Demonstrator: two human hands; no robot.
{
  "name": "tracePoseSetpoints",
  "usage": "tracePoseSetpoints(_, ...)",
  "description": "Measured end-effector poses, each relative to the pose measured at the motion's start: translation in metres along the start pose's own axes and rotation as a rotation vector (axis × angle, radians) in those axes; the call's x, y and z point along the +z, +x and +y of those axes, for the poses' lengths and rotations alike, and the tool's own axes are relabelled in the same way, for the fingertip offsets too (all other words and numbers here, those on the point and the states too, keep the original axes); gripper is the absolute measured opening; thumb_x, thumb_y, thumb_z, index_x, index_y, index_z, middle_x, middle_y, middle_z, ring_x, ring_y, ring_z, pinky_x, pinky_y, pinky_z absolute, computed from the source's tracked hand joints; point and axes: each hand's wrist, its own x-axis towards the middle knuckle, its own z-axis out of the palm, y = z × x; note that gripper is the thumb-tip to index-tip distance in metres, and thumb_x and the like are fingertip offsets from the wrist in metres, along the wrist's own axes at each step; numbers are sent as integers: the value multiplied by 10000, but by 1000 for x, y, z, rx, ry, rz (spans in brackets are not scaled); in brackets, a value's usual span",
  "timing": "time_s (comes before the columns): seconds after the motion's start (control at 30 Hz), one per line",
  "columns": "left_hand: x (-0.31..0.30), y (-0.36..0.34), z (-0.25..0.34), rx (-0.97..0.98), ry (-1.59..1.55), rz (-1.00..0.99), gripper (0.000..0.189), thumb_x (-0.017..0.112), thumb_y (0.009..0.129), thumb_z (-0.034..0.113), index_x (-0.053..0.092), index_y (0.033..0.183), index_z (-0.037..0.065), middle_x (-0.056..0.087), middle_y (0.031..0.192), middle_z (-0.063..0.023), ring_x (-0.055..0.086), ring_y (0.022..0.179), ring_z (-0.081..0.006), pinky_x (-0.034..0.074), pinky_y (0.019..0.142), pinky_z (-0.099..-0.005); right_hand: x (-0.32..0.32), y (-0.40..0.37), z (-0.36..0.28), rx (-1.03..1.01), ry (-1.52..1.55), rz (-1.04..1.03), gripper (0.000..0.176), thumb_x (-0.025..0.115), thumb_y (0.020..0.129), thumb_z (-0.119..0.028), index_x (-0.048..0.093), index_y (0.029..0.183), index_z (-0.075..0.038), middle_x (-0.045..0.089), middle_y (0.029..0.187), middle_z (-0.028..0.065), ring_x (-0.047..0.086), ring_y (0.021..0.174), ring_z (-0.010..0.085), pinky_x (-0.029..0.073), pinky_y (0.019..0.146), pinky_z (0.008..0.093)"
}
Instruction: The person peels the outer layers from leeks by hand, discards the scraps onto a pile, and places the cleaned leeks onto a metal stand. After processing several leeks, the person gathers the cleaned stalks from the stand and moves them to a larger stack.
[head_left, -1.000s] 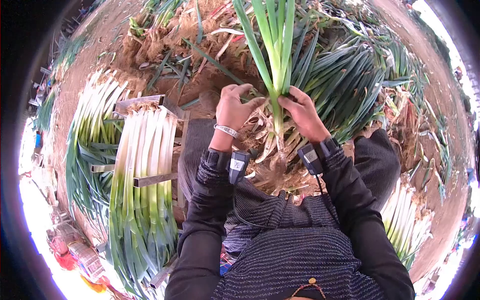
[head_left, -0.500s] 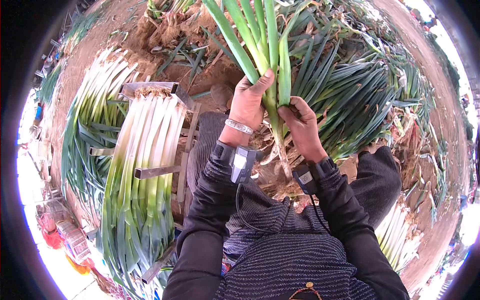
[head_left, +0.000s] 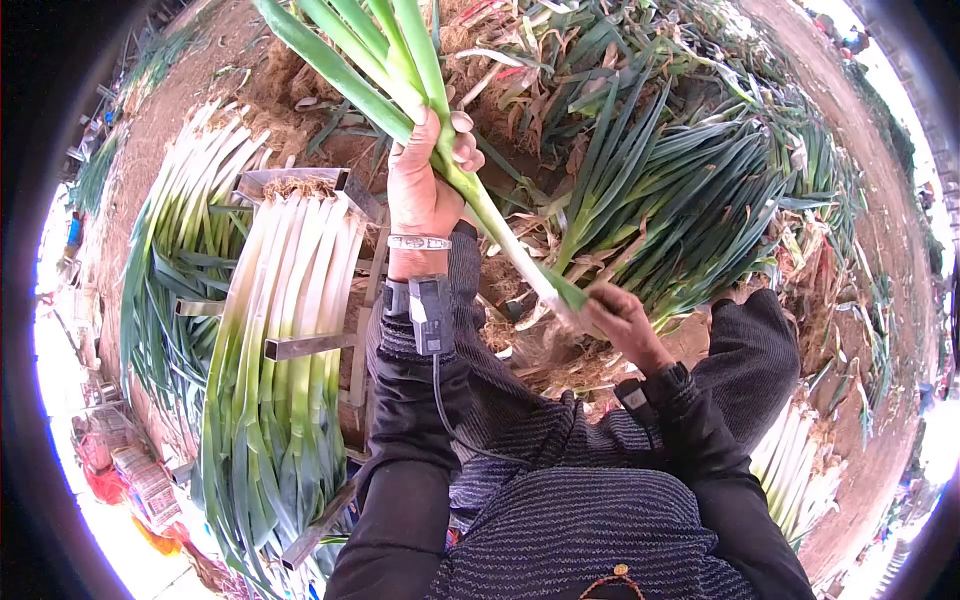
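A long green-and-white leek (head_left: 489, 212) slants down to the right, its leaves fanned toward the top of the view. My left hand (head_left: 425, 180) is wrapped round it just below the leaves, with a bracelet at the wrist. Near the root end, my right hand (head_left: 622, 322) has its fingers closed on a green leaf strip (head_left: 564, 288) that lies alongside the white stem. The roots are blurred beside the right fingers.
Trimmed leeks (head_left: 290, 300) lie in a metal rack (head_left: 310, 345) at the left, with another leek pile (head_left: 190, 200) beyond it. Untrimmed leeks (head_left: 690, 190) are heaped at the right. Loose leaves litter the ground; more white stalks (head_left: 795, 470) lie at lower right.
My left hand has moved left with the leek, which now tilts more. My right hand has moved down toward the root end, pulling the leaf strip down along the stem.
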Motion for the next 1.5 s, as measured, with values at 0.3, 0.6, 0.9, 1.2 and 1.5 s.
tracePoseSetpoints(0.3,-11,-3,3,77,65,80,345,650,905,225,554,1173,29,614,837,-75,495,607,-106,394,529,-244,-22,-43,70,5,-479,-165,167,656,868,-164,625,998,-63,591,777,79,566,726,162,478,691,313)
tracePoseSetpoints(0.6,-9,1,2,76,181,182,340,635,921,275,550,1171,61,625,850,-81,523,637,-123,438,549,-262,-37,-56,117,121,-796,-516,261,644,841,-337,683,952,-104,654,801,139,625,720,325,500,660,411)
tracePoseSetpoints(0.9,-12,-4,-42,-183,40,163,770,376,861,741,495,1260,93,617,1051,-112,589,875,-231,455,803,-392,14,42,-73,-620,-725,135,350,660,861,-173,569,1177,-52,645,999,115,650,785,215,518,659,347)
tracePoseSetpoints(1.2,-16,-7,-60,-247,19,68,278,596,922,102,547,1193,58,635,1035,-93,625,938,-216,518,833,-350,40,102,-74,-662,-716,460,475,738,779,-201,497,1157,-46,553,1017,154,597,871,382,492,708,419)
tracePoseSetpoints(1.5,12,-13,-48,-92,28,128,240,624,894,25,560,1120,71,646,988,-67,639,857,-177,549,766,-325,35,96,-58,-430,-197,403,233,710,817,-60,579,999,3,564,929,79,547,857,150,441,764,268)
